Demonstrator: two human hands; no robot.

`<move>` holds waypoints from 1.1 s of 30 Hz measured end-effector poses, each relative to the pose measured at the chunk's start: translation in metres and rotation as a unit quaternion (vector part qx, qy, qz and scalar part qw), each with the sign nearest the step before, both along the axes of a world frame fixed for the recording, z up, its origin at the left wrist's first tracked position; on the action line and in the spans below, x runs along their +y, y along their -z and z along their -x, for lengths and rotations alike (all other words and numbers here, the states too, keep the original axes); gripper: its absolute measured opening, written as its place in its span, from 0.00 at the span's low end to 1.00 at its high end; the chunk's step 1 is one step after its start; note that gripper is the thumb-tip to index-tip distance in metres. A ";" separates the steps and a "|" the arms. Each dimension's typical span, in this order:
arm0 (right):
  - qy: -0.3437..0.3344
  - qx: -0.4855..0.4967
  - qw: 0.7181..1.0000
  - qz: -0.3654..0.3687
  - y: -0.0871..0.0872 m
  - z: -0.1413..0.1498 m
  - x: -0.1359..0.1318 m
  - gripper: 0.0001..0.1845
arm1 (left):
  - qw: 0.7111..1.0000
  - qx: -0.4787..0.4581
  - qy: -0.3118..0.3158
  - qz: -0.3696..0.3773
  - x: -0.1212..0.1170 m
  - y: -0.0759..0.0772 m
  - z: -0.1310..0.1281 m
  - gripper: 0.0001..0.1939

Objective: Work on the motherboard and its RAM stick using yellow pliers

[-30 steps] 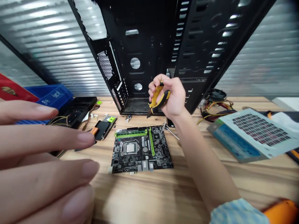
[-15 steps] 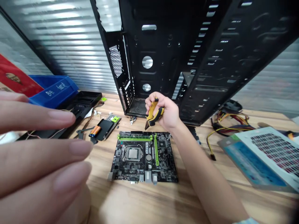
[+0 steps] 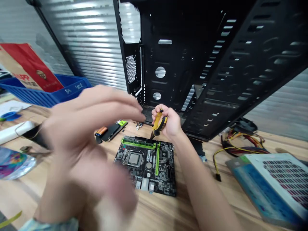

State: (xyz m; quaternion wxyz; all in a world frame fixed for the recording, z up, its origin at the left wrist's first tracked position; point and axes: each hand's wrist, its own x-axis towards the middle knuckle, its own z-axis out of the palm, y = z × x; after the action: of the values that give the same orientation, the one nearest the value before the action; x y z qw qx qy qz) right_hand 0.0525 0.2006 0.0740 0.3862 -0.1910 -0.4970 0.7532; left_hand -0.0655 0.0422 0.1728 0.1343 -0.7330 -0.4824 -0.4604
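Note:
My right hand [image 3: 169,122] is closed around the yellow and black handles of a pair of pliers [image 3: 158,124]. Their dark jaws point down by the far edge of a motherboard [image 3: 166,173]; whether they touch it I cannot tell. The board lies flat on the wooden table, with lime-green slots, a silver processor [image 3: 134,159] and a round coin battery [image 3: 148,166]. My left hand [image 3: 89,138], smeared by motion, is raised close to the camera. Its thumb and fingers are apart with nothing between them, and it hides the board's near left corner.
A black computer case [image 3: 178,73] stands behind the board. On the right lie a power supply [image 3: 264,189], bundled cables [image 3: 240,141] and a fan [image 3: 245,125]. A blue bin [image 3: 72,88] holding a red paper bag [image 3: 45,73] is at the left, near an orange battery [image 3: 101,131].
My left hand has swung from the left edge in toward the middle, over the board's left side. The pliers' tips have come down to the board's far edge. The view has shifted slightly.

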 end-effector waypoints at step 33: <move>-0.002 -0.145 0.964 -0.222 0.004 -0.005 0.008 0.05 | 0.958 0.077 -0.047 0.273 0.059 0.050 0.003 0.26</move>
State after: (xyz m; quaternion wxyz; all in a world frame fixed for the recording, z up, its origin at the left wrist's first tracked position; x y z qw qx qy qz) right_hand 0.0580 0.2085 0.0696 0.3415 -0.2069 -0.7025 0.5892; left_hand -0.0689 0.1007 0.1228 -0.0126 -0.7514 -0.6120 -0.2463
